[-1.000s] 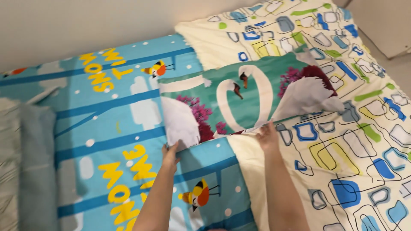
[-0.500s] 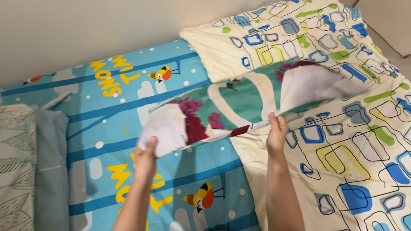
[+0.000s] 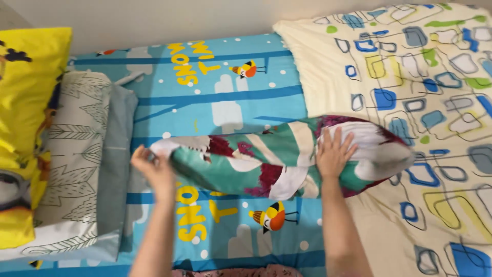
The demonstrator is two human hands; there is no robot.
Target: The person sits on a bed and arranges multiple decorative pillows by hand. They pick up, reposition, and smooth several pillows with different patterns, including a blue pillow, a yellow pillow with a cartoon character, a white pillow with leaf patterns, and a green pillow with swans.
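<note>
Covering nearly the whole view, a blue bed sheet point(image 3: 205, 107) printed with yellow letters, clouds and small birds runs beneath both hands. Beyond the right fingertips and out past the thumb side lies a cream duvet point(image 3: 410, 77) patterned with blue, green and grey outlined squares. Outside the left hand sit a grey leaf-print pillow point(image 3: 77, 169) and, farther out, a yellow pillow point(image 3: 25, 123). Between the hands stretches the green pillowcase with white swans point(image 3: 256, 164), bunched and twisted into a loose roll above the sheet, its far end resting on the duvet edge. Right hand point(image 3: 334, 154): fingers spread wide and flat, palm pressing the cloth's white-and-maroon end; nothing clasped. Left hand point(image 3: 154, 172): blurred, fingers curled around the cloth's pale corner, seemingly pinching it, though the exact closure cannot be told. Risk, as a judgement: with the right hand only pressing, a pull from the left could drag the cloth free or tighten the twist, leaving creases.
</note>
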